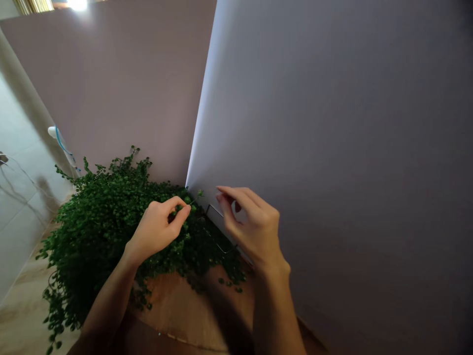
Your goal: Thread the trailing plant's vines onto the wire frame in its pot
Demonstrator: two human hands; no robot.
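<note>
A bushy green plant [99, 222] with tiny round leaves spills over a terracotta pot [181, 310]. My left hand [157, 229] rests on the foliage with thumb and forefinger pinched on a small green sprig [195, 198]. My right hand [251, 224] hovers just right of it, fingers curled loosely and apart, holding nothing, close to a thin bent wire [216, 217] at the foot of the board.
Two tall grey-mauve boards [332, 148] meet in a corner right behind the plant and fill most of the view. A white spray bottle with a blue tube [61, 143] leans at the left. Pale tiled floor [18, 172] and cables lie at far left.
</note>
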